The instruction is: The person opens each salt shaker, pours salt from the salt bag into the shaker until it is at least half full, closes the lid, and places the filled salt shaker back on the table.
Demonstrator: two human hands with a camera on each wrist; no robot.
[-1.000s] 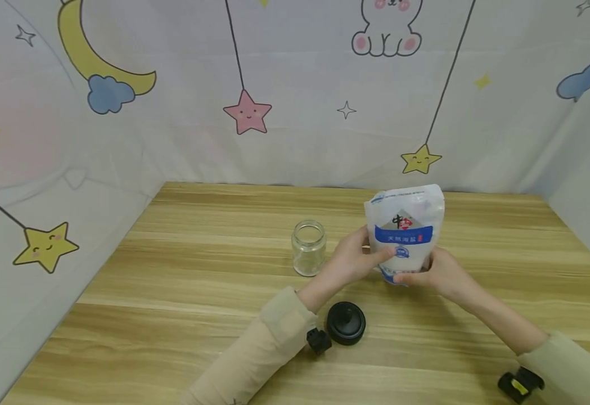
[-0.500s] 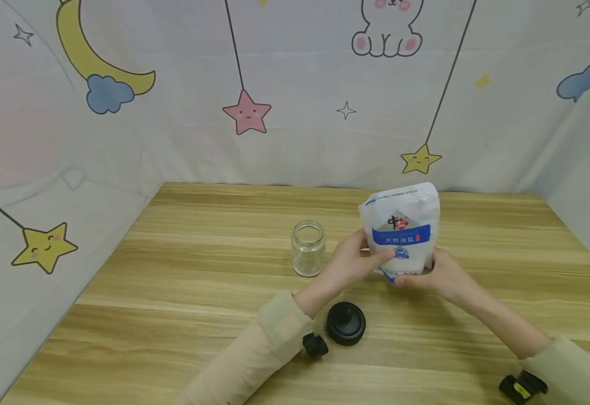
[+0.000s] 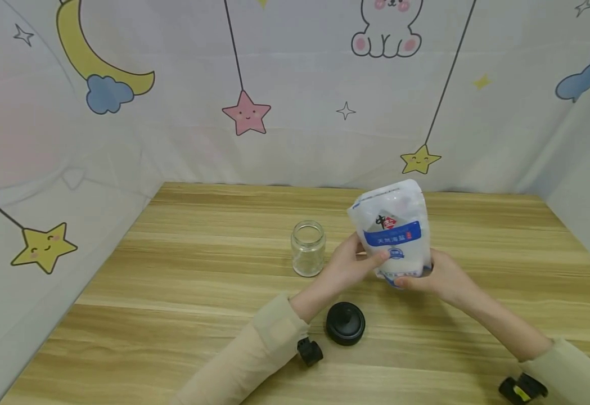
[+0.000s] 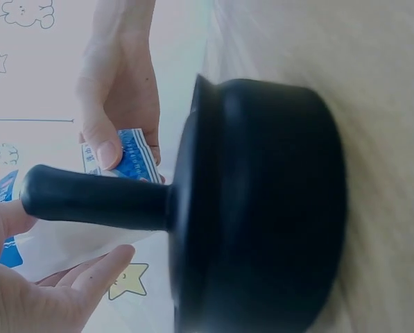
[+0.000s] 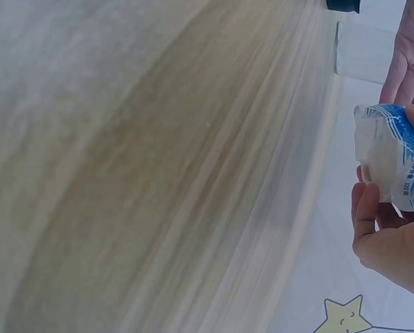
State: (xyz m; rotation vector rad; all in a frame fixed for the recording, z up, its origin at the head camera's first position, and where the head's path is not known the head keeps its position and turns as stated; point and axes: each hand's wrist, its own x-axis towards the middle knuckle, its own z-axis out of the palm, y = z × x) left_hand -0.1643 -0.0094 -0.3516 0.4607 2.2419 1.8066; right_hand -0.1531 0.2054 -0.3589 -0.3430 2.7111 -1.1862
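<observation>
A white and blue bag of salt (image 3: 393, 225) is held up over the table, its top leaning left toward the jar. My left hand (image 3: 347, 265) grips its left side, thumb across the front and fingers behind. At the lower right corner my right hand (image 3: 438, 278) holds the bag with the thumb in front. To the left stands a clear glass jar (image 3: 308, 250) with no lid on it. Nearer me a black knobbed lid (image 3: 345, 323) lies on the table; it looms large as the lid (image 4: 262, 201) in the left wrist view.
The wood-grain table (image 3: 198, 270) reaches back to a pale printed curtain (image 3: 295, 140), which also closes off both sides. A black wrist camera (image 3: 310, 351) sits by the left cuff, close to the lid. Another wrist camera (image 3: 522, 389) is at the right cuff.
Both hands have tilted the bag's top leftward, toward the jar. The left forearm has shifted slightly left and down. Jar and lid stay where they were.
</observation>
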